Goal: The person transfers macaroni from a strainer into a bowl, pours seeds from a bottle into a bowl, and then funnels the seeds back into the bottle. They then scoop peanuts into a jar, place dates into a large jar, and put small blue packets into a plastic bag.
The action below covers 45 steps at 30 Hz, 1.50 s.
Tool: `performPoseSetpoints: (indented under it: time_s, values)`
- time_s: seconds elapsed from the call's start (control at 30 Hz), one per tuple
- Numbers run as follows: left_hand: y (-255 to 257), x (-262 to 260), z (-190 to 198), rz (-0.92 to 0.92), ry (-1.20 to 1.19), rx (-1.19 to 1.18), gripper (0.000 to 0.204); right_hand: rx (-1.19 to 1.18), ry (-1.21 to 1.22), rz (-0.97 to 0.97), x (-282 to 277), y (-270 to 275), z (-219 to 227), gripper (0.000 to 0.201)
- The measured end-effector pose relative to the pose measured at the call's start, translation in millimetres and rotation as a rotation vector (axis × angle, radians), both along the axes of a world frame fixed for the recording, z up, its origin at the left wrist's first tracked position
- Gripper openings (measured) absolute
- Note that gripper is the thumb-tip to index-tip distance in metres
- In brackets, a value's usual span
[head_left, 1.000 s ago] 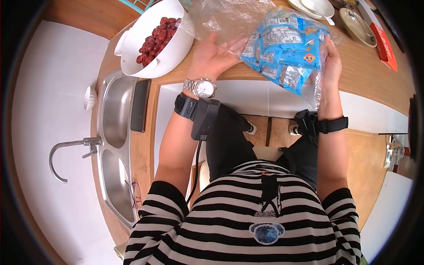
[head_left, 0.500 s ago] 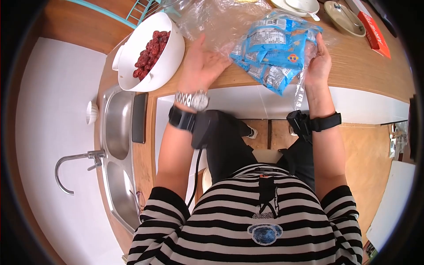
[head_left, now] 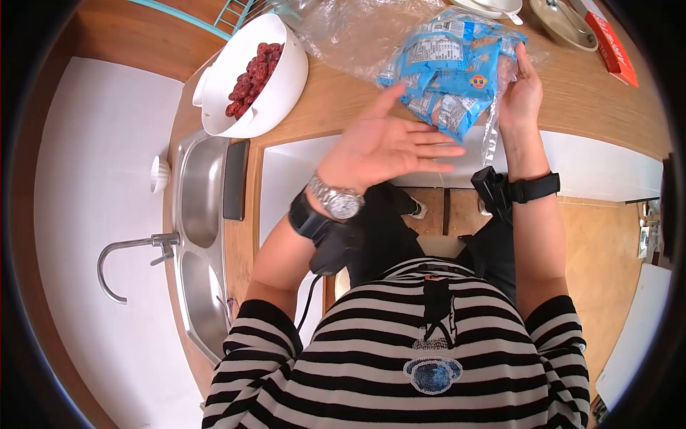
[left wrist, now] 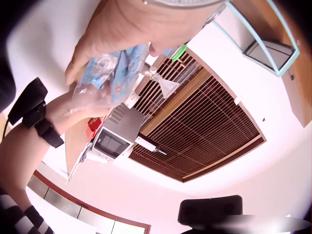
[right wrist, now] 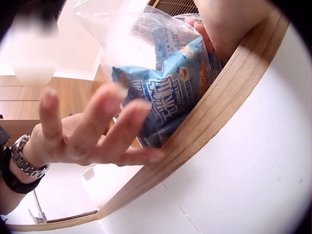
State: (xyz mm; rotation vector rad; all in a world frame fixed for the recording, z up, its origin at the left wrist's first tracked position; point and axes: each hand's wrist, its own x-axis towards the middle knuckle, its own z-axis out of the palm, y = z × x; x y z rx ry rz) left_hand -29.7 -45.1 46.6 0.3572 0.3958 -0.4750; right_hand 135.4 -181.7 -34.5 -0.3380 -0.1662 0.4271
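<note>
A clear plastic bag (head_left: 493, 118) full of blue snack packets (head_left: 439, 53) lies at the counter's front edge, one lower corner hanging past it. My right hand (head_left: 523, 96) grips the bag's right side, fingers against the plastic and partly hidden behind it. My left hand (head_left: 393, 150) is raised before the bag's lower left part, palm up, fingers spread and holding nothing. In the right wrist view, the left hand (right wrist: 92, 131) overlaps the printed front of a blue packet (right wrist: 165, 92).
A white two-handled bowl (head_left: 286, 100) of dried red dates (head_left: 257, 79) stands at left on the counter (head_left: 579, 107). Crumpled clear plastic (head_left: 350, 32) lies behind. Dishes (head_left: 564, 25) and a red box (head_left: 611, 50) are at back right. The steel sink (head_left: 200, 200) is at left.
My left hand has come away from the bag's left edge and moved right and nearer to me, fingers spread. The right hand stays at the bag's right side.
</note>
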Motion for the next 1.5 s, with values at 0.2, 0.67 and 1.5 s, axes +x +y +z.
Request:
performPoseSetpoints:
  time_s: [0.2,0.67,1.5]
  values:
    - [-38.5,9.1,-5.3,0.076,-0.02,0.213,0.049,0.028,-0.035,0.076,5.0,-1.6,-5.2,0.026]
    - [3.7,12.5,63.7,0.078,-0.43,0.305,0.014,0.125,-0.038,0.066,-14.8,-5.2,21.0,0.057]
    - [11.0,61.2,137.2,0.211,-1.177,0.671,0.018,-0.274,-0.412,0.116,-23.5,7.0,24.5,0.043]
